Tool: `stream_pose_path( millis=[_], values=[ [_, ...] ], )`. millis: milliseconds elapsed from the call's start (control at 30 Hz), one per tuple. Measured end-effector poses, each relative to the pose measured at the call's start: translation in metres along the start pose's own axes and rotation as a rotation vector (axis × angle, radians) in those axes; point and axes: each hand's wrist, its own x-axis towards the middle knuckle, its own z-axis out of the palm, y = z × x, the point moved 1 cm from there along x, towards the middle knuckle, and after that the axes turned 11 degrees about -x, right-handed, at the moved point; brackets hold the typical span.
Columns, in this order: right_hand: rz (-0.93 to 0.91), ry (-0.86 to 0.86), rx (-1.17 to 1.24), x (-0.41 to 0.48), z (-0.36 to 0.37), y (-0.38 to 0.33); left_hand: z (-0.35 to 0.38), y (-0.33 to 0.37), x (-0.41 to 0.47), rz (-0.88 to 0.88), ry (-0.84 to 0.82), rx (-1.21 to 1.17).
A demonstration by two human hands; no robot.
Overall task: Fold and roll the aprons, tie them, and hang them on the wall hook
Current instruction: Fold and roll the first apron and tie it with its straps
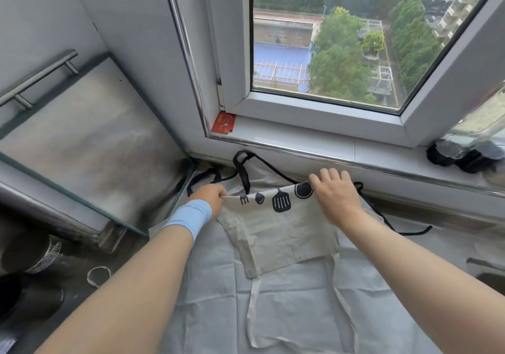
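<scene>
The folded apron (278, 233) lies on the cloth-draped worktop (300, 312) beneath the window sill (314, 140); the left grip (210, 197) pinches its far left corner, the right grip (336, 197) lies over the far right corner, pinching or pressing I cannot tell

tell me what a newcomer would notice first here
Centre frame, two hands hold the top edge of a beige apron printed with black kitchen utensils: the left hand, with a blue wristband, pinches its left end and the right hand holds its right end. Behind them a big window looks down on trees and rooftops, and a small red card sits in the left corner of the sill.
</scene>
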Motion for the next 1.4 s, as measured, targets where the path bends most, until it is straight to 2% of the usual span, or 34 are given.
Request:
stream_pose_path(
  millis=[100, 167, 233, 333, 400, 433, 500, 567, 600, 700, 800, 933, 1033, 1133, 1200, 1267, 1400],
  values=[
    [-0.14, 0.093, 0.096, -0.004, 0.0, -0.022, 0.013, 0.002, 0.005, -0.055, -0.061, 0.055],
    [-0.171, 0.111, 0.166, -0.005, -0.001, -0.038, 0.02, -0.004, 0.009, -0.08, -0.037, 0.101],
    [-0.155, 0.077, 0.217, -0.009, -0.001, -0.052, 0.023, -0.013, 0.011, -0.102, 0.098, 0.086],
    [-0.175, 0.028, 0.292, -0.021, 0.008, -0.071, 0.027, -0.018, 0.0, -0.047, 0.406, 0.117],
    [-0.236, -0.031, 0.325, -0.034, 0.016, -0.083, 0.041, -0.016, -0.017, -0.06, 0.55, -0.045],
    [-0.258, -0.068, 0.336, -0.041, 0.019, -0.087, 0.049, -0.016, -0.024, -0.135, 0.553, -0.185],
    [-0.271, -0.147, 0.363, -0.054, 0.019, -0.091, 0.069, -0.014, -0.034, -0.385, 0.376, -0.382],
    [-0.282, -0.199, 0.373, -0.066, 0.019, -0.093, 0.085, -0.012, -0.043, -0.53, 0.172, -0.435],
    [-0.29, -0.241, 0.384, -0.071, 0.019, -0.094, 0.09, -0.012, -0.045, -0.545, 0.145, -0.443],
    [-0.277, -0.339, 0.464, -0.08, 0.015, -0.095, 0.098, -0.013, -0.043, -0.51, 0.186, -0.575],
    [-0.282, -0.313, 0.512, -0.081, 0.01, -0.098, 0.092, -0.018, -0.043, -0.474, 0.305, -0.682],
    [-0.249, -0.301, 0.477, -0.079, 0.011, -0.103, 0.088, -0.029, -0.051, -0.461, 0.222, -0.519],
    [-0.236, -0.364, 0.465, -0.076, 0.009, -0.108, 0.089, -0.034, -0.056, -0.347, 0.323, -0.42],
    [-0.26, -0.265, 0.496, -0.074, -0.001, -0.118, 0.089, -0.033, -0.064, -0.205, 0.401, -0.148],
    [-0.258, -0.119, 0.516, -0.065, -0.007, -0.123, 0.086, -0.033, -0.062, -0.077, 0.441, -0.049],
    [-0.191, -0.025, 0.504, -0.042, -0.011, -0.122, 0.076, -0.031, -0.049, 0.0, 0.406, -0.046],
    [-0.098, -0.068, 0.437, 0.008, -0.012, -0.104, 0.057, -0.027, -0.005, -0.006, 0.214, 0.058]
  ],
)
